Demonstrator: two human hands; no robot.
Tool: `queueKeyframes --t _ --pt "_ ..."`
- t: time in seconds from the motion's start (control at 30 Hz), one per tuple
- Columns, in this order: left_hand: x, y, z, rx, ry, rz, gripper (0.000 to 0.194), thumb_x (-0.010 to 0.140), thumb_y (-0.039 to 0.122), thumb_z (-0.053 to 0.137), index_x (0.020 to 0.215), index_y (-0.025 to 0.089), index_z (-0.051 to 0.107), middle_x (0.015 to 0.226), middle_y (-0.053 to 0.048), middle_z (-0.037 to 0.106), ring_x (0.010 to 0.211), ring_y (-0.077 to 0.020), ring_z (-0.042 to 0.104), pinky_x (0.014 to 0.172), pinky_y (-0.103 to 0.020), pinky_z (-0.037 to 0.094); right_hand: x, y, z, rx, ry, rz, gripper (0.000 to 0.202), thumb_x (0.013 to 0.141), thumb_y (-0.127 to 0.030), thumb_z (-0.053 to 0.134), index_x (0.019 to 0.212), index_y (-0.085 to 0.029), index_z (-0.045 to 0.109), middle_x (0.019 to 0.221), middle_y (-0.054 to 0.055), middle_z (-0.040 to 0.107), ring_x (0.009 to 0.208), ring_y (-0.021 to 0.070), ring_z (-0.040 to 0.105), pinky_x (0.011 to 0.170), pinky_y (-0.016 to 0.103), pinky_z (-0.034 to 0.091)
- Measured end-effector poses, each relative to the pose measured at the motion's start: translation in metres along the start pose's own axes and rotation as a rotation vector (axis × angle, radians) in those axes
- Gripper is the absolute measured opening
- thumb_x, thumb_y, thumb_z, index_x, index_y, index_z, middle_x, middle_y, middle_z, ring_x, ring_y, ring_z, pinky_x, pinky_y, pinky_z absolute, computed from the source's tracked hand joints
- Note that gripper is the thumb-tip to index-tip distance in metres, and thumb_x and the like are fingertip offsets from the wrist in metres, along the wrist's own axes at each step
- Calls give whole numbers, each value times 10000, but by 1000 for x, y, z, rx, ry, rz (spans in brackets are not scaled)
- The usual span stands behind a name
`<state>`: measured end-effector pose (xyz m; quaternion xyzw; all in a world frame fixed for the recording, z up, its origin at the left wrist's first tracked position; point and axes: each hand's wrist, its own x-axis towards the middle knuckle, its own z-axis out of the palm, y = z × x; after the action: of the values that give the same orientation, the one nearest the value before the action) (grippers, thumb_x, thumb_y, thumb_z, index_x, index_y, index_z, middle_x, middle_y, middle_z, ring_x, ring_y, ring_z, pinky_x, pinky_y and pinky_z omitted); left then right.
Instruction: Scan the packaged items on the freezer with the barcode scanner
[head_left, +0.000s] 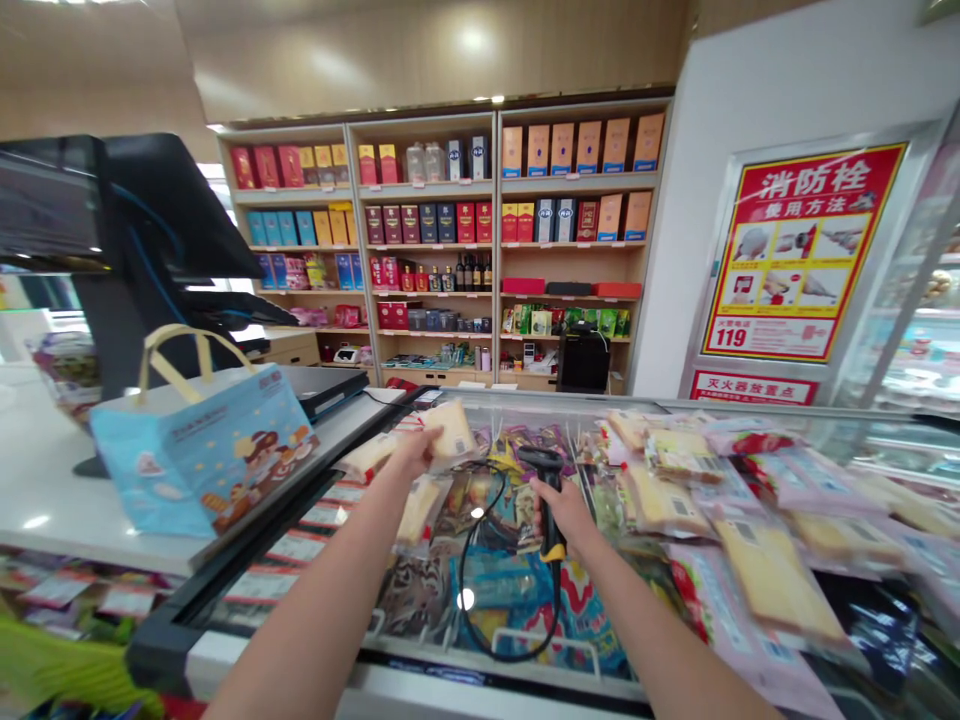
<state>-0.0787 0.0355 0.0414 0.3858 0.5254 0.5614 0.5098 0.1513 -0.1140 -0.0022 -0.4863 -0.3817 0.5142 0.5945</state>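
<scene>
My left hand [415, 453] grips a clear-wrapped packet of pale sliced bread [450, 432] above the left part of a glass-topped freezer [525, 400]. More wrapped bread [367, 457] lies beside and below that hand. In my right hand [564, 508] is a black and yellow barcode scanner [550, 500], held by its handle, its head towards the far side. A black cable [462, 575] loops from it over the glass. Several bread packets [772, 575] lie on the freezer's right side, some in pink wrappers.
A blue paper bag [202, 455] stands on the white counter [45, 500] at left, near a black checkout screen [172, 205]. Shelves [421, 190] of boxes and bottles line the back. A red sign [806, 250] hangs on the right wall.
</scene>
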Motion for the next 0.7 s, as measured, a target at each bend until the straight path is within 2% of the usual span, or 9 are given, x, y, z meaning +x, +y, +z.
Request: queueKeyframes --t 0.07,0.13,0.23,0.37,0.7 --pt "-12 -13 28 -236 -70 -103 214 777 117 674 988 147 656 762 -72 713 669 -194 697 602 -296 582 -1 0 1 38 -30 -2 349 640 -463 774 675 -227 520 482 -48 541 367 131 490 380 265 452" --pt "-20 -30 50 -395 -89 -148 310 778 49 630 1074 141 638 822 -76 716 705 -180 702 639 -291 591 -3 -1 1 65 -70 2 365 621 -458 798 719 -222 538 513 -49 553 377 125 496 383 264 467" --pt "-25 -54 69 -525 -94 -160 467 721 -26 598 1153 153 611 908 -81 719 749 -191 707 674 -319 601 -7 -2 0 86 -102 -3 355 651 -448 794 795 -221 562 548 -50 566 388 120 501 377 254 470" --pt "-25 -70 71 -616 -88 -133 559 691 -41 569 1200 189 597 985 -80 725 801 -196 709 683 -311 601 -9 -2 1 95 -108 1 379 632 -428 811 822 -222 556 557 -56 566 396 120 511 374 249 478" --pt "-32 -69 70 -707 -111 -119 622 662 -82 565 1223 185 574 1035 -93 728 851 -227 717 680 -324 604 -12 1 6 54 -148 -7 422 644 -520 779 777 -181 563 516 -53 559 382 117 518 376 253 495"
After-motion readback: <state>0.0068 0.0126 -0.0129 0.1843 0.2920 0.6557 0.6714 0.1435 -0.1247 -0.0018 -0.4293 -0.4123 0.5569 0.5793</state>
